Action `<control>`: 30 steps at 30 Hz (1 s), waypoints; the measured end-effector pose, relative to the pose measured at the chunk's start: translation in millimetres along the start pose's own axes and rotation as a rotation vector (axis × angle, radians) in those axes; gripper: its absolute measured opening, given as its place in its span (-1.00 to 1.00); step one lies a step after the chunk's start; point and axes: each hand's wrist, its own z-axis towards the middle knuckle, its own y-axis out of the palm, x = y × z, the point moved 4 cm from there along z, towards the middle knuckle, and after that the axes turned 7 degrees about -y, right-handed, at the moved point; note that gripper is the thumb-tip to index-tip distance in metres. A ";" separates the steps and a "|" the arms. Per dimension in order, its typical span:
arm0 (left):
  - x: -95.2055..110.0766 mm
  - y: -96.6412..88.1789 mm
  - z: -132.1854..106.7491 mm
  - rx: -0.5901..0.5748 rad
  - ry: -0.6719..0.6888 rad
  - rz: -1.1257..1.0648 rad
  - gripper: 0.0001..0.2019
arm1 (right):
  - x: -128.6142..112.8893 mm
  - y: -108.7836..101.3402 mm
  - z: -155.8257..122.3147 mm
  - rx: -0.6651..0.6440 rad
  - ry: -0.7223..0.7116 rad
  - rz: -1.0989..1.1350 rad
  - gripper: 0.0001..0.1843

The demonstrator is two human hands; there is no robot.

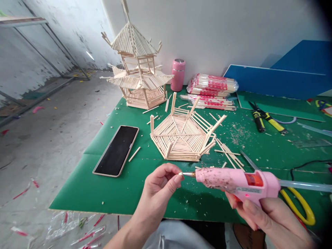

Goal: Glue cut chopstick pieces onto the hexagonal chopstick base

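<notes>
My right hand [269, 216] grips a pink hot glue gun [238, 183], its brass nozzle pointing left. My left hand [160, 188] is closed in a pinch on a small wooden stick piece [180, 173] held right at the nozzle tip. Both hands hover over the near edge of the green table [109, 193]. Just beyond them lies a flat hexagonal panel of wooden sticks [183, 133] with short posts standing at its corners.
A finished stick pagoda [137, 65] stands at the back left, a pink cup [178, 74] beside it. Packs of chopsticks [211, 88] lie behind the panel. A phone [116, 150] lies left; yellow-handled cutters [267, 119] right. Loose sticks litter the mat.
</notes>
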 end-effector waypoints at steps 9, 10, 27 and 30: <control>1.0 1.0 0.3 0.007 -0.024 0.001 -0.95 | -4.6 3.7 -5.1 0.077 0.039 0.006 -0.68; 1.0 1.1 0.4 0.006 -0.025 0.000 -0.95 | -5.3 3.7 -4.7 0.072 0.033 0.004 -0.68; -2.6 -0.6 0.0 0.042 -0.057 -0.021 -0.93 | 4.2 -1.4 -4.1 0.018 0.064 -0.005 -0.67; -2.9 -0.7 0.5 0.052 -0.066 -0.029 -0.92 | 6.9 -2.3 -2.7 -0.004 0.049 -0.006 -0.65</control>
